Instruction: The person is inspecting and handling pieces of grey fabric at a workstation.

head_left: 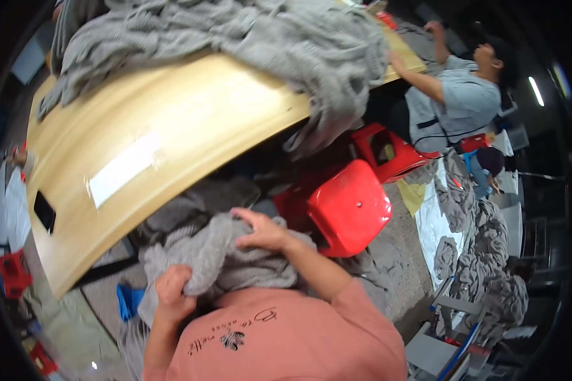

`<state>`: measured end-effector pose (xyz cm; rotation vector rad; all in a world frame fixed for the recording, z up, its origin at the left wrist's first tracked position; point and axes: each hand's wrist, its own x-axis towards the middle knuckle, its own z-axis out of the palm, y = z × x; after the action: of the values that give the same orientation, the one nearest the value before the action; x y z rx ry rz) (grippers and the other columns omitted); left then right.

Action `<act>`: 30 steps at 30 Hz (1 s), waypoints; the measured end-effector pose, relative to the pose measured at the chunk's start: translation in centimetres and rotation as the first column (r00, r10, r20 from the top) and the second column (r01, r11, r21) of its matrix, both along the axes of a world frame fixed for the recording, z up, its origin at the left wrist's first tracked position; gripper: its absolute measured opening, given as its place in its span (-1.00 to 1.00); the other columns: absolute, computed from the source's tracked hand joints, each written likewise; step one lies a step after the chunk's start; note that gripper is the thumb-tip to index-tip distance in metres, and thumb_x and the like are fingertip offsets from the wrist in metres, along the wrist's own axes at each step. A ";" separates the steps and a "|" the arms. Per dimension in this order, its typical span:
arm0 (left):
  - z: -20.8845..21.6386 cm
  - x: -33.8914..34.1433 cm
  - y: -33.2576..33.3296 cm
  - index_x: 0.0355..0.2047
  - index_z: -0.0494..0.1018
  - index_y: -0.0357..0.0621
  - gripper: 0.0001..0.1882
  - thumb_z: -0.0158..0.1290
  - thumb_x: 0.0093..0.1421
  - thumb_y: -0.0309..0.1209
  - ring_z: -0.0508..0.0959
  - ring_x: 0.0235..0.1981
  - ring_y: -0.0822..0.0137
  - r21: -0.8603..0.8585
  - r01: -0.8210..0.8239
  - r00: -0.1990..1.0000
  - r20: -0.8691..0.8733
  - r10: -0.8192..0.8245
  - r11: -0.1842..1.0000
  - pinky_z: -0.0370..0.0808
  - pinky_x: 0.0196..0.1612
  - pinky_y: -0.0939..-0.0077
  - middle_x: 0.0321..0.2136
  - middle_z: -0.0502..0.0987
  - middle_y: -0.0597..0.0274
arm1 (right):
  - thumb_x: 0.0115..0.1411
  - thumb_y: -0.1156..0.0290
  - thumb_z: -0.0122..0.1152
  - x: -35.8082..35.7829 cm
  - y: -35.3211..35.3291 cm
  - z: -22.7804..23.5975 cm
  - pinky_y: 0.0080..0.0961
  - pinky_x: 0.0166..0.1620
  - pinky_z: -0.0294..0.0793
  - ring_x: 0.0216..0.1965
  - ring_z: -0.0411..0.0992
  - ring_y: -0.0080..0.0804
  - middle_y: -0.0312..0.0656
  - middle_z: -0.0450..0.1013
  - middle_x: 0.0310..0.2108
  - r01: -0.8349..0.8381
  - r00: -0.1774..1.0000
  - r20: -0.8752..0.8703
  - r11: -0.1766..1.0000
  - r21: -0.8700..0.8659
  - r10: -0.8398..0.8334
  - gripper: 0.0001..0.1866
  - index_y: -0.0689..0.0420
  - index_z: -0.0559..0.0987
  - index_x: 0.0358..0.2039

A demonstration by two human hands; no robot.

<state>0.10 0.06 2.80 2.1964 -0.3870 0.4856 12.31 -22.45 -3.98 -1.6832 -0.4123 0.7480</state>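
Observation:
A bundle of grey knitted fabric (235,263) lies across my lap, below the near edge of the table. My left hand (173,289) is closed in a fist on the bundle's left side, gripping a fold of it. On the top of the same bundle rests my right hand (262,231), its thumb and fingers apart. A thick fold of the fabric runs between the two hands. The lower part of the bundle is hidden by my body.
A wooden table (190,101) carries a large grey knit heap (248,32), a white paper (124,168) and a black phone (44,211). Red stools (351,209) stand at the right. A person (457,95) works beyond them. Grey fabric piles (483,247) lie far right.

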 end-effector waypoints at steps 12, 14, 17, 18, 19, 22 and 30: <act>1.7 2.0 0.3 -0.53 0.40 -0.22 -0.76 0.17 -0.29 -0.55 0.44 -0.65 0.19 -0.088 0.086 0.947 -0.303 -0.109 0.992 0.34 -0.59 0.48 -0.66 0.40 0.13 | -0.15 0.57 0.27 -1.5 -0.8 6.1 -0.66 -0.17 0.32 -0.24 0.35 -0.58 -0.26 0.38 -0.22 0.063 0.978 -0.206 0.904 0.424 0.028 -0.53 0.20 0.42 -0.14; 2.1 3.1 -1.3 -0.54 0.39 -0.20 -0.76 0.16 -0.30 -0.56 0.42 -0.66 0.20 -0.108 0.136 0.964 -0.216 -0.156 0.985 0.32 -0.60 0.47 -0.67 0.38 0.14 | -0.15 0.54 0.28 -2.4 -0.5 4.8 -0.62 -0.14 0.32 -0.19 0.35 -0.54 -0.21 0.40 -0.22 -0.075 0.997 0.015 0.936 0.344 0.075 -0.47 0.23 0.37 -0.09; 2.6 3.4 -2.7 -0.55 0.38 -0.17 -0.76 0.13 -0.32 -0.60 0.40 -0.67 0.18 -0.073 0.188 0.971 -0.135 -0.197 0.979 0.30 -0.62 0.45 -0.68 0.36 0.16 | -0.14 0.50 0.29 -3.7 0.4 4.9 -0.54 -0.11 0.33 -0.16 0.38 -0.40 -0.08 0.42 -0.19 -0.244 0.952 0.235 0.952 0.185 0.198 -0.39 0.24 0.31 -0.02; 2.5 3.2 -2.8 -0.51 0.39 -0.16 -0.74 0.12 -0.31 -0.60 0.42 -0.66 0.17 -0.050 0.214 0.964 -0.153 -0.219 0.976 0.32 -0.62 0.44 -0.65 0.38 0.16 | -0.14 0.50 0.27 -4.2 0.7 5.5 -0.53 -0.13 0.34 -0.19 0.40 -0.39 -0.08 0.43 -0.22 -0.186 0.961 0.236 0.968 0.168 0.143 -0.45 0.24 0.35 -0.07; 2.5 3.1 -2.9 -0.47 0.41 -0.15 -0.72 0.12 -0.29 -0.60 0.43 -0.65 0.15 -0.027 0.243 0.955 -0.171 -0.244 0.970 0.35 -0.61 0.42 -0.63 0.39 0.15 | -0.13 0.49 0.26 -4.6 0.9 6.2 -0.52 -0.16 0.35 -0.22 0.42 -0.38 -0.07 0.44 -0.24 -0.123 0.967 0.239 0.981 0.151 0.085 -0.51 0.24 0.39 -0.12; 2.2 2.5 -3.1 -0.48 0.39 -0.17 -0.72 0.13 -0.30 -0.58 0.43 -0.63 0.16 -0.035 0.230 0.959 -0.162 -0.233 0.973 0.34 -0.61 0.43 -0.63 0.38 0.14 | -0.11 0.49 0.21 -5.0 1.3 5.8 -0.53 -0.25 0.37 -0.33 0.43 -0.39 -0.10 0.44 -0.35 -0.134 0.976 0.202 0.956 0.261 0.081 -0.67 0.24 0.45 -0.27; 1.6 1.8 2.9 -0.39 0.39 -0.11 -0.64 0.18 -0.20 -0.23 0.44 -0.56 -0.05 0.061 0.125 0.776 -0.628 -0.059 0.990 0.33 -0.53 0.24 -0.66 0.42 -0.01 | -0.08 0.64 0.05 -1.3 -1.6 3.9 -0.66 -0.32 0.34 -0.41 0.34 -0.63 -0.31 0.43 -0.44 0.498 0.785 0.261 0.823 0.272 -0.561 -0.80 0.24 0.48 -0.37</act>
<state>1.88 2.93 4.38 2.2688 -0.1506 -0.3418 11.03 -24.10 -0.11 -1.6314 -0.2051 -0.0023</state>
